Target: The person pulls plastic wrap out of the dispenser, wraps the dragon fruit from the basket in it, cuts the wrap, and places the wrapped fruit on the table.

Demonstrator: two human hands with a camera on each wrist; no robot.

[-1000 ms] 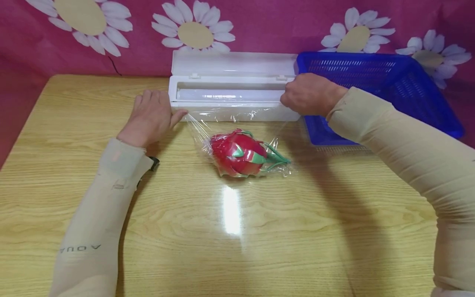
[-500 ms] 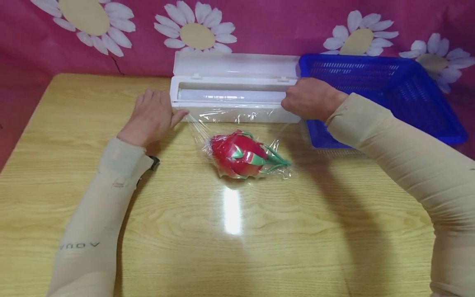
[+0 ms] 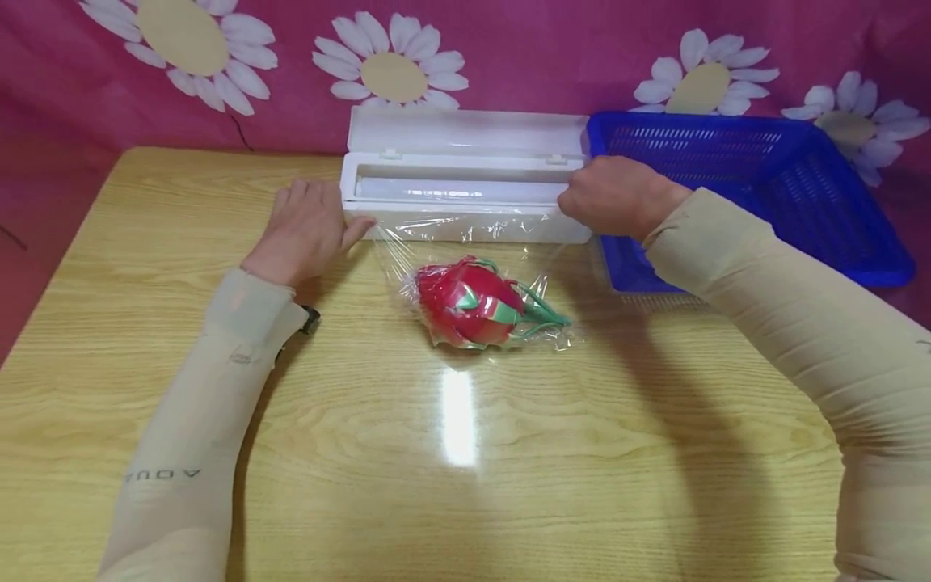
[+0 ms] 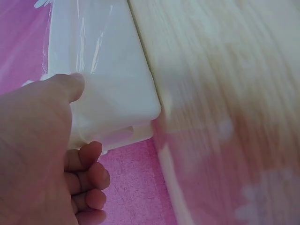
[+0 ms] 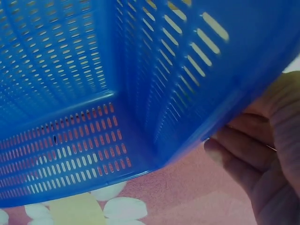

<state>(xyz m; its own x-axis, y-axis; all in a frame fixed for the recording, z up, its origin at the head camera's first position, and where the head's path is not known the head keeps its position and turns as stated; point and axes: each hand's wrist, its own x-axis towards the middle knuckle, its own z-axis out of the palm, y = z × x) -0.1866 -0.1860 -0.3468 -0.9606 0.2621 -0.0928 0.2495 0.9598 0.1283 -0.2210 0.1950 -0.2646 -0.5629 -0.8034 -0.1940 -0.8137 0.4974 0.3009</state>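
Your head camera looks forward and down across the bench (image 3: 465,453) toward its far edge, taking in both arms, the white box (image 3: 465,194) and the blue basket (image 3: 742,194). Your left wrist camera sits very close behind the left hand (image 4: 37,154), facing the box's end corner; both views share that corner. Your right wrist camera is pressed near the basket wall, the right hand (image 5: 267,159) at its edge, a part the head view also shows.

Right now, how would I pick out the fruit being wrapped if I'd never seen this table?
Start at the white wrap dispenser at the back of the wooden table. Just in front of it, between the two hands, lies the dragon fruit. It alone is red with green tips, and clear film covers it.
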